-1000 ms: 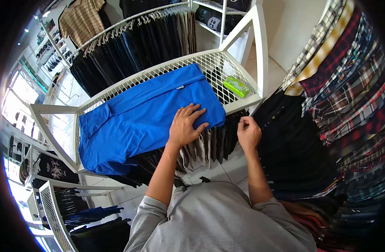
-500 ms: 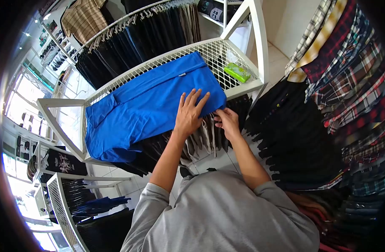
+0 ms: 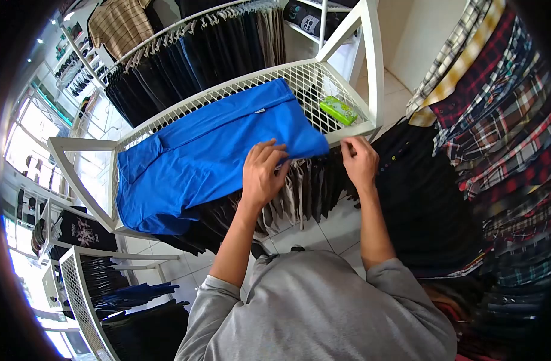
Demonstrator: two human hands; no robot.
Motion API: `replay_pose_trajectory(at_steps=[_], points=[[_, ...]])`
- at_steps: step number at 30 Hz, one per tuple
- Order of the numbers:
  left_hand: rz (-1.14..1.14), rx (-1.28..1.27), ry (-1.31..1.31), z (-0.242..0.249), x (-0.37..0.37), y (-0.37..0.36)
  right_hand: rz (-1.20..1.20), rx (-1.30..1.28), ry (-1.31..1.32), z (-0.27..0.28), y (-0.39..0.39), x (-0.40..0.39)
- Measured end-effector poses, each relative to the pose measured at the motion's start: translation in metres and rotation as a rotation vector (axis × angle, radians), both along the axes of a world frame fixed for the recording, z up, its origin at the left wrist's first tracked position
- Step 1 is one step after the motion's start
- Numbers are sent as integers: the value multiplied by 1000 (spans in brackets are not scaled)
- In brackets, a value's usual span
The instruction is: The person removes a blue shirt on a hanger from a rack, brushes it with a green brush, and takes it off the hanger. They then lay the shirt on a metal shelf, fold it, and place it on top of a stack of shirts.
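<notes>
A blue garment with a small white tag lies folded lengthwise on the white wire-mesh rack top. My left hand is at its near edge, fingers bent over the cloth and thumb apart from them. To the right of the garment's near right corner is my right hand, by the rack's front rail. Its thumb and fingertips are pinched together, off the blue cloth. Whether anything small is between them cannot be seen.
A green packet lies on the mesh at the right end. Dark trousers hang on a rail behind. Plaid shirts hang close on the right. Garments also hang below the rack's front edge. Another mesh-sided rack stands at lower left.
My right hand has left the garment's near edge and moved right, apart from the cloth. My left hand has drawn back slightly, its fingers now bent instead of flat. The near right corner has shifted slightly.
</notes>
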State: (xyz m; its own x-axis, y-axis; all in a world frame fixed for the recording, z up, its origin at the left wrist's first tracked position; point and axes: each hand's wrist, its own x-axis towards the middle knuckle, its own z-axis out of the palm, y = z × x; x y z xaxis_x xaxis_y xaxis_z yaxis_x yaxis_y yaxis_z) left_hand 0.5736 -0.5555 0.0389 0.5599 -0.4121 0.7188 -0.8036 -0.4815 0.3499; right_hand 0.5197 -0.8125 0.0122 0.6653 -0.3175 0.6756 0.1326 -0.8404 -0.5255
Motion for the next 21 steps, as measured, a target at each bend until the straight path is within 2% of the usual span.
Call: replay_pose_trajectory(at_steps=[1,3,4,5,7,9,10,12,17,19,21], points=[[-8,38,11,-4,-4,0,2,-4,0,-12,2,-2],[-15,82,32,-11,-4,1,32,378,165,-35,12,-13],[7,84,48,-15,-3,1,80,482,258,-34,27,-19],[27,86,66,-18,-2,-1,148,608,332,-56,35,-17],[49,89,89,-8,-3,-4,281,1012,472,-49,61,-24],[-12,110,57,-4,-2,-7,414,1463,467,-47,67,-20],[-30,142,31,-12,0,-5,417,1463,467,-42,67,-20],[-30,103,15,-16,-1,-5,641,2025,467,-31,67,-17],[19,-14,-44,-7,-7,-2,658,1944,419,-34,63,10],[35,-26,-55,-7,-6,0,623,1827,389,-14,65,18],[47,-40,-69,-8,-4,0,634,1835,366,1,60,34]])
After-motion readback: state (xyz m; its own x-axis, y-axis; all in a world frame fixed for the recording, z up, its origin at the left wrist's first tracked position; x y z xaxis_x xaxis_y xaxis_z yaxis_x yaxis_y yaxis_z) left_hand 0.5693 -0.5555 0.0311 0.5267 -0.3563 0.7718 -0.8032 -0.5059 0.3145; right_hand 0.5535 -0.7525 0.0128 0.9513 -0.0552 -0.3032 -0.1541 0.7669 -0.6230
